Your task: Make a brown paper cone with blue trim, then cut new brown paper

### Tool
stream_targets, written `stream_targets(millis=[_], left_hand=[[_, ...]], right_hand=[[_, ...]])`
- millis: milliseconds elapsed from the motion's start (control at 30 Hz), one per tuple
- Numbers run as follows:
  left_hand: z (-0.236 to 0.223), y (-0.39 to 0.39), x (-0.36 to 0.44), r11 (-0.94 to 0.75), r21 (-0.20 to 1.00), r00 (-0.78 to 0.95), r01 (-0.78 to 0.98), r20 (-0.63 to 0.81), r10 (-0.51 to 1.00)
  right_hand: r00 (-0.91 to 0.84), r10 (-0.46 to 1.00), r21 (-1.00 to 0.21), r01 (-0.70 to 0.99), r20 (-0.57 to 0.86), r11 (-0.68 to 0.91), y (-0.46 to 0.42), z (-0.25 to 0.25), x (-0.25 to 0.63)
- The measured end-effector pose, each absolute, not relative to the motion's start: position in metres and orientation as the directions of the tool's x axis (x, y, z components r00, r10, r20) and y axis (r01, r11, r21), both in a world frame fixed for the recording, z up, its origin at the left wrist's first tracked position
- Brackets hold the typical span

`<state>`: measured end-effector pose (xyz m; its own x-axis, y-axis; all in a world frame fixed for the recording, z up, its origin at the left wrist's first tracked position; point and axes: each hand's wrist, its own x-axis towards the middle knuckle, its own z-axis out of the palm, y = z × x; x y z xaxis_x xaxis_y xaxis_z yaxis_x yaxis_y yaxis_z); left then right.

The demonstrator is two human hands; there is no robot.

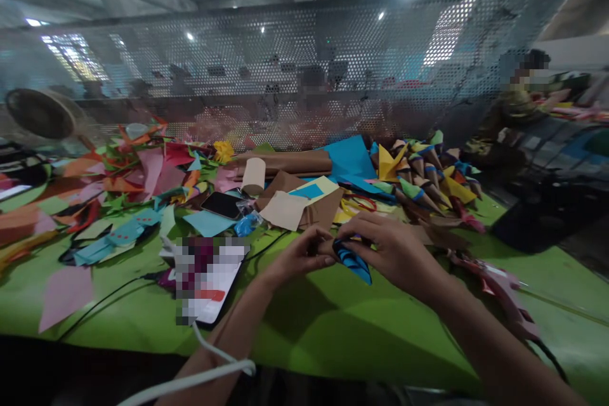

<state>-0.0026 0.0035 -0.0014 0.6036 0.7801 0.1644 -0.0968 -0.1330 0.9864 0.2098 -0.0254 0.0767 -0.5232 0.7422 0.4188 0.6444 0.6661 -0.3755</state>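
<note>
Above the green tabletop, my left hand [304,255] and my right hand [392,250] meet around one small rolled piece, a brown paper cone [327,247] with blue paper [356,263] at its wider end. Dark stripes cross the blue part, and a pointed corner of it hangs down. The left fingers are closed around the brown end. My right fingers pinch the blue part from above, hiding some of it. Behind the right hand lies a pile of similar brown cones [431,181] with coloured tops. Beside my right forearm lies a pink glue gun [504,292].
Coloured paper pieces [152,171] cover the table's left and back. A dark phone [222,205], a beige roll [254,176] and a white-screened device [223,279] with a cable lie left of my hands. A perforated metal panel [285,57] stands behind; another person [523,95] is at far right.
</note>
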Motion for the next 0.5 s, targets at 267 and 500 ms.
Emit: stream_targets(millis=[267,500], left_hand=[[0.0014,0.0026,-0.0018,-0.109,0.99,0.579,-0.087,0.14,0.803],[-0.0029,0.0047,-0.0036,-0.157,0.985,0.561,-0.067,0.168,0.81]], right_hand=[[-0.502,0.755,-0.401,0.644,0.421,0.652,-0.0263,0.0768,0.209],[-0.515,0.757,-0.384,0.656,0.402,0.65,-0.0263,0.0771,0.2094]])
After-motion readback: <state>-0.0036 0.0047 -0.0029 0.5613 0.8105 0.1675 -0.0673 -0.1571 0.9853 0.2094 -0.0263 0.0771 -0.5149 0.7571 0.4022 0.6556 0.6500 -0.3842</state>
